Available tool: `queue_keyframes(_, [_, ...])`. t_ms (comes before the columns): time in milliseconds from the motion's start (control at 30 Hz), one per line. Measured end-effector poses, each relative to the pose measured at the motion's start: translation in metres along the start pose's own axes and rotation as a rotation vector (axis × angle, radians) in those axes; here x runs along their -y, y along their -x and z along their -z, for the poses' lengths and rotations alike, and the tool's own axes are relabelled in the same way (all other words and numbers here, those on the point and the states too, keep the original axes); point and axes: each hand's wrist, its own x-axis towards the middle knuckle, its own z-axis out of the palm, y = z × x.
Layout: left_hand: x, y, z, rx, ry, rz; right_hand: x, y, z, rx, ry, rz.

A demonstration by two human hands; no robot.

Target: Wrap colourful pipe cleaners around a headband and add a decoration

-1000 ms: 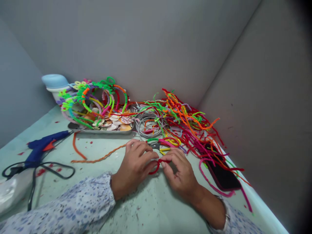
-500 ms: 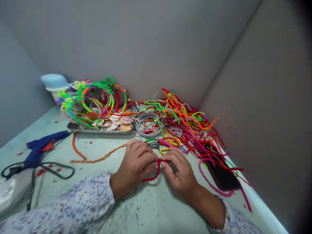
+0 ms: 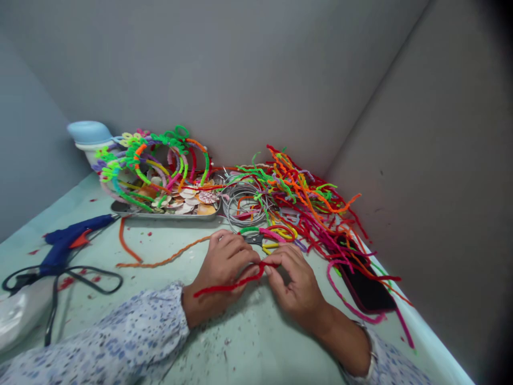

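Your right hand (image 3: 295, 286) pinching a red pipe cleaner (image 3: 218, 289), lower centre of frame, your left hand (image 3: 222, 267) curled beneath it, grip unclear

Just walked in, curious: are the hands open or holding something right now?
Left hand: curled, at the red fuzzy strip; its grip cannot be told.
Right hand: closed, pinching that strip.

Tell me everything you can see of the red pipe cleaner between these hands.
The red pipe cleaner is a thin, fuzzy-looking strand, bent rather than straight. The right hand's thumb and fingers pinch it near the bend. Its long free end runs across the back of the left hand, towards the wrist. The fingers hide part of it.
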Motion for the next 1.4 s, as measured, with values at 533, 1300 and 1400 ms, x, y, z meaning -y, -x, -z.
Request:
queue_keyframes(533, [0.0000,0.0011,-0.0007,-0.051,0.015,-0.017,-0.0002,0.0001,0.0005,0.001,-0.002,0.000])
queue_keyframes(1300, [-0.0045,-0.0003,0.0041,0.054,0.116,-0.003,0.0010,-0.0020,0.0004,0.027,0.020,0.049])
queue_keyframes(1400, [-0.0028,0.0004,0.0027,0.059,0.122,0.003,0.0013,-0.0020,0.0003,0.038,0.018,0.057])
